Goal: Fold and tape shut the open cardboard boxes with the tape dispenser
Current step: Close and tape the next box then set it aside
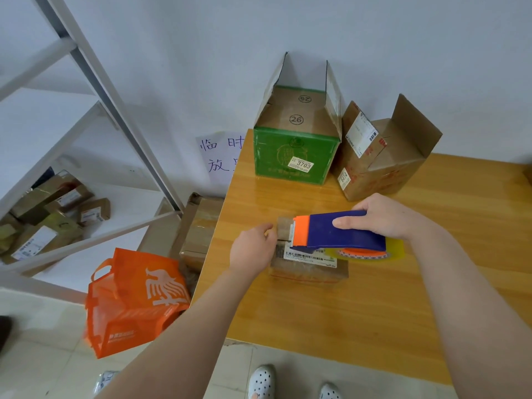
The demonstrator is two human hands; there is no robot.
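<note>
Right hand (pixel 383 217) grips dispenser (pixel 339 234); green box (pixel 276 156): 3703

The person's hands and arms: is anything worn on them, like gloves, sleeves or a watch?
Nothing shows. The left hand and right hand are ungloved, without rings or a watch in view. The left forearm and right forearm are bare, with no sleeve as far as the picture reaches.
</note>
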